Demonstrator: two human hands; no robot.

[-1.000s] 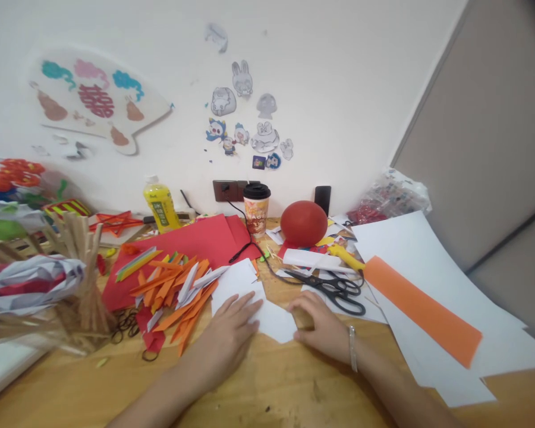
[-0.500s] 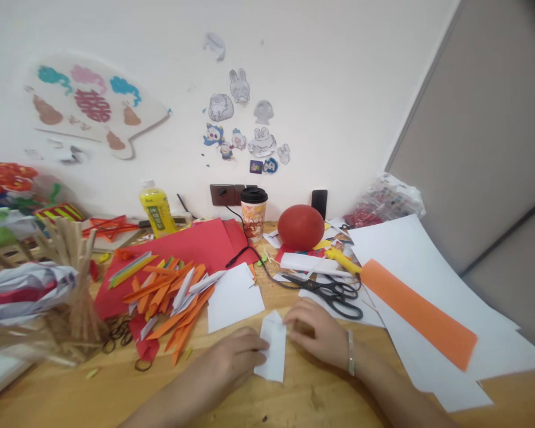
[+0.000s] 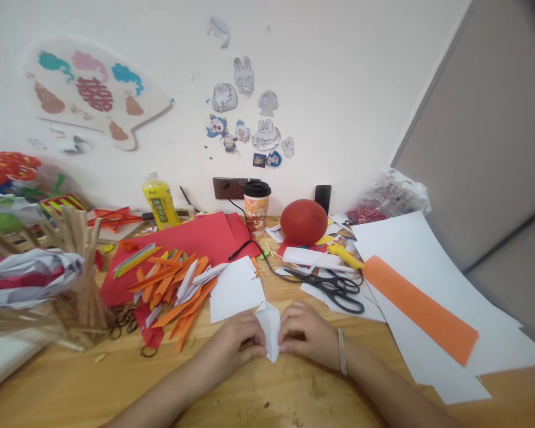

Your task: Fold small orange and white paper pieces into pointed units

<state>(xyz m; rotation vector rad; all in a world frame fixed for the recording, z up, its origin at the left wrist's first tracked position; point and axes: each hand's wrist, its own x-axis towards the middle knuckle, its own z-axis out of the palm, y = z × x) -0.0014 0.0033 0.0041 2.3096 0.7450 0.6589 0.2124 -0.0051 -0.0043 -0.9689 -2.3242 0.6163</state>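
Note:
A small piece of folded white paper (image 3: 270, 330) stands between my two hands, low in the middle of the view, with its top and bottom ends pointed. My left hand (image 3: 243, 340) pinches its left edge, thumb at the lower part. On the opposite edge my right hand (image 3: 307, 336) grips with curled fingers, and a bracelet circles that wrist. Just beyond my left hand lie white paper sheets (image 3: 235, 291). Black-handled scissors (image 3: 334, 289) rest behind my right hand. Folded orange paper strips (image 3: 172, 285) are heaped with white ones to the left.
A red balloon (image 3: 304, 222), a lidded paper cup (image 3: 256, 208) and a yellow bottle (image 3: 160, 202) stand near the wall. Large white sheets (image 3: 410, 249) carry an orange strip (image 3: 421, 309) at right. Wooden sticks (image 3: 87, 255) crowd the left. A yellow-handled tool (image 3: 345, 255) has a cord.
The paper has been turned slightly and its lower end now narrows to a point. My right hand has moved down to its right edge and closed on it; my left hand has shifted up.

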